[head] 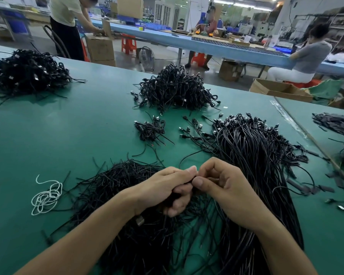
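Black cable [195, 178] sits in left hand [163, 187], pinched by right hand [222, 187].

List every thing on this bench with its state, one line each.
left hand, grips a black cable.
right hand, pinches the same cable's top.
black cable, bunched between both hands.
long cables, lying straight, unbundled.
centre heap, bundled cables piled up.
left heap, bundled cables piled up.
small bundle, lying apart.
white string, loose tangle, untouched.
thin black strands, loose pile beneath the hands.
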Demonstrator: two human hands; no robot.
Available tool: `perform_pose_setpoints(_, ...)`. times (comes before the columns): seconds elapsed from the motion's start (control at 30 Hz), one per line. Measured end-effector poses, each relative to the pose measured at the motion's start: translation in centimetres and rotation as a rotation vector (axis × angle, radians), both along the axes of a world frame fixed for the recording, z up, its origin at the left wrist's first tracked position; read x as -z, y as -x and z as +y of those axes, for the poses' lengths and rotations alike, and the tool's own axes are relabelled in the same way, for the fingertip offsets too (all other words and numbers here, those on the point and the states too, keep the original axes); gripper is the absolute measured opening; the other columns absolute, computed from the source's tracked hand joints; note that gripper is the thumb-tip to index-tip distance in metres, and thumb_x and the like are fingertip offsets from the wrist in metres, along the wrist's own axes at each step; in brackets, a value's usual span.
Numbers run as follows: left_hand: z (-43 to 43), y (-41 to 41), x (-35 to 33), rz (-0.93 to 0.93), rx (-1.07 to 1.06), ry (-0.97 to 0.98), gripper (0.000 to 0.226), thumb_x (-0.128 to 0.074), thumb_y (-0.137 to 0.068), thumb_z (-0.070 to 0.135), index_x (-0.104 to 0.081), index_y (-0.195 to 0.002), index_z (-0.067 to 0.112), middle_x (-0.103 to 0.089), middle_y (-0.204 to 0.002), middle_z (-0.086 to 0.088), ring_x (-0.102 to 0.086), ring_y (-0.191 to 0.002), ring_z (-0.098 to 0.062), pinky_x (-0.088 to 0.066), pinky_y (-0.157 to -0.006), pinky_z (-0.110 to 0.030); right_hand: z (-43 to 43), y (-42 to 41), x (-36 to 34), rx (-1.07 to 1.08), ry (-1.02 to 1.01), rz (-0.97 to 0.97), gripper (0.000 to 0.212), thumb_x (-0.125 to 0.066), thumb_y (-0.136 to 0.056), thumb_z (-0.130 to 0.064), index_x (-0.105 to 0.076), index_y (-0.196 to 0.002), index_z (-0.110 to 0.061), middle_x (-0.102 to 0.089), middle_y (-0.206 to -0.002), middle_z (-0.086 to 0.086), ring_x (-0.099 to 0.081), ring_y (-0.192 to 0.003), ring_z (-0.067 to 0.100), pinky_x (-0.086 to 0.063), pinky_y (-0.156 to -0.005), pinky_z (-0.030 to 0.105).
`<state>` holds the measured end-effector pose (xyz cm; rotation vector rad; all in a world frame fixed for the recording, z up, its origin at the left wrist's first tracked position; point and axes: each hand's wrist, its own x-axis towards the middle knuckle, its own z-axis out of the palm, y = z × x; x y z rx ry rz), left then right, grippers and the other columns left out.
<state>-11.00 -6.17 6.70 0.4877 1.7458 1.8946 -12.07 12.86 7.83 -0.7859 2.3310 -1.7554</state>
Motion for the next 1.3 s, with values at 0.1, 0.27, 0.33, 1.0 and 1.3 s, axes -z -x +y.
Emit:
perform_pose_setpoints(0.1,0.4,0.3,0.2,0.040,-0.084,0.100,0.054,-0.037,-0.105,0.042,-0.040,-0.055,0.020,-0.057,-0.054,-0.002,-0.055,-0.047,-0.014,-0.044,-0.048,-0.020,0.1,0.2,0.0,0.079,-0.124,0.070,0.012,-0.073,-0.089,-0.022,-0.064,-0.081,-0.022,-0.069,-0.078,0.007,-0.065,-0.074,0.034,-0.053,-0.071,0.055)
perform_pose_setpoints(0.27,1.0,0.9,1.1,0.173,-0.322,0.314,0.045,-0.038,-0.105,0.018,-0.054,-0.064,0.011,-0.054,-0.064,-0.006,-0.049,-0.062,-0.019,-0.043,-0.063,-0.032,-0.8,-0.1,0.1,0.138,-0.280,0.217,0.017,-0.073,-0.088,-0.018,-0.063,-0.079,-0.027,-0.068,-0.076,-0.008,-0.064,-0.066,0.010,-0.053,-0.062,0.027)
perform_pose_setpoints(0.33,1.2,0.9,1.3,-0.045,-0.320,0.160,0.035,-0.032,-0.102,0.020,-0.055,-0.078,0.010,-0.061,-0.070,-0.010,-0.060,-0.066,-0.023,-0.052,-0.058,-0.029,-1.4,0.0,0.2,0.141,-0.275,0.261,0.017,-0.072,-0.088,-0.014,-0.062,-0.080,-0.026,-0.066,-0.077,-0.013,-0.063,-0.066,0.008,-0.048,-0.059,0.017)
perform_pose_setpoints(1.0,-1.1,2.6,3.6,-0.121,-0.661,0.057,0.061,-0.042,-0.099,0.055,-0.046,-0.048,0.023,-0.030,-0.044,0.005,-0.021,-0.032,-0.010,-0.014,-0.034,-0.016,-0.1,1.6,6.4,0.031,-0.800,0.114,0.014,-0.066,-0.093,-0.034,-0.064,-0.106,-0.031,-0.059,-0.101,-0.013,-0.058,-0.094,0.006,-0.052,-0.085,0.028)
perform_pose_setpoints(1.3,-1.5,2.8,2.9,-0.181,-0.706,-0.036,0.062,-0.042,-0.101,0.051,-0.046,-0.047,0.021,-0.026,-0.046,0.005,-0.018,-0.034,-0.011,-0.017,-0.031,-0.018,-0.1,1.5,7.2,0.025,-0.964,0.314,0.012,-0.060,-0.095,-0.039,-0.066,-0.101,-0.031,-0.050,-0.100,-0.015,-0.052,-0.100,0.011,-0.040,-0.078,0.023)
